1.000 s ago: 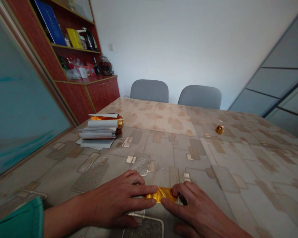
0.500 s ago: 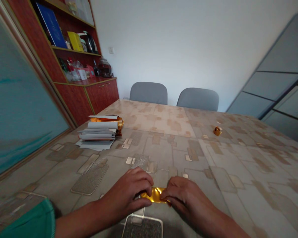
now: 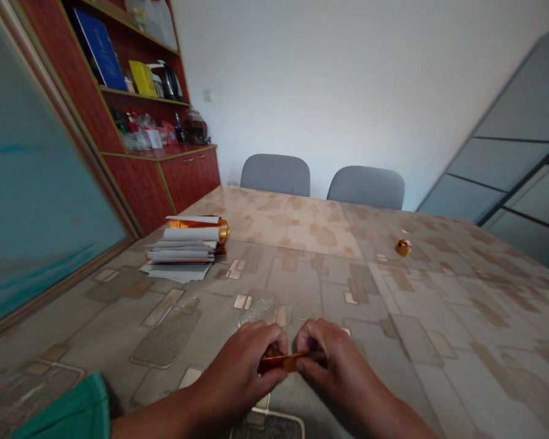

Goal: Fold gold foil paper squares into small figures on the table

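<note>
While the left hand (image 3: 244, 366) and the right hand (image 3: 338, 369) curl close together at the bottom centre of the frame, a narrow strip of shiny gold-orange foil (image 3: 290, 364) spans the small gap between them. Each grip is pinching one end of it between thumb and fingers, so both ends are largely hidden and any fold inside them is hard to make out. Beneath lies the table (image 3: 306, 292), covered in a beige and brown patterned cloth, its near edge out of frame. A loose stack of pale grey and gold-orange sheets (image 3: 183, 253) rests left of centre (its layers overlap too much to count). At right, well apart from the hands, sits a small crumpled-looking gold piece (image 3: 403, 247), its exact shape unclear. The green fabric sleeve (image 3: 68, 414) is cut off at lower left.
</note>
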A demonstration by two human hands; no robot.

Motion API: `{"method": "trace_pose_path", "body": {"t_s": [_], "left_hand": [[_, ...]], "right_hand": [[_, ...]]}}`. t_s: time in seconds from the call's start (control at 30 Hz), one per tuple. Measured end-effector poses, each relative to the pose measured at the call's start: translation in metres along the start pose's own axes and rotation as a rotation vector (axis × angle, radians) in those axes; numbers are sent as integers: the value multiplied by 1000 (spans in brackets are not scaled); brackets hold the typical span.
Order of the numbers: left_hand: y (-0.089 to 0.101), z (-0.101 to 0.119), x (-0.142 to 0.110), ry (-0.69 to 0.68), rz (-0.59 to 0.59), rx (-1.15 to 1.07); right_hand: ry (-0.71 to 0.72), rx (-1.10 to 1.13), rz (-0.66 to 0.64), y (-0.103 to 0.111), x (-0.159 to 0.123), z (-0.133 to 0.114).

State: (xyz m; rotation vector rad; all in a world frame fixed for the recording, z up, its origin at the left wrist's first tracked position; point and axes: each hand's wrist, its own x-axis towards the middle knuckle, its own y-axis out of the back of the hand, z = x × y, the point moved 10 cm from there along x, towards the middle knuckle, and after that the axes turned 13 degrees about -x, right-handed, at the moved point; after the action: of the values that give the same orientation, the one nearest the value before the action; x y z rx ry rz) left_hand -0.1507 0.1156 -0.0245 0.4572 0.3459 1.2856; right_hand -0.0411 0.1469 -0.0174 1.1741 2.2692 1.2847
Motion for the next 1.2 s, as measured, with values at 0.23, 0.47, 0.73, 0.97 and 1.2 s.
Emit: {"method": "trace_pose_path", "body": {"t_s": [0.23,0.47,0.73,0.97,1.2], "left_hand": [[14,15,-1,-170,93,-191],[15,4,2,-20,35,-511],[31,-21,-4,127,249,-815],[39,-15,-8,60,245,-683],[31,42,-10,-443,55,-64]], "right_hand": [[-32,178,18,6,-3,-8],[-17,281,1,12,-6,-14],[-160,556,78,7,-8,8],[-68,334,123,22,-10,-6],[184,-107,216,33,-11,-42]]}}
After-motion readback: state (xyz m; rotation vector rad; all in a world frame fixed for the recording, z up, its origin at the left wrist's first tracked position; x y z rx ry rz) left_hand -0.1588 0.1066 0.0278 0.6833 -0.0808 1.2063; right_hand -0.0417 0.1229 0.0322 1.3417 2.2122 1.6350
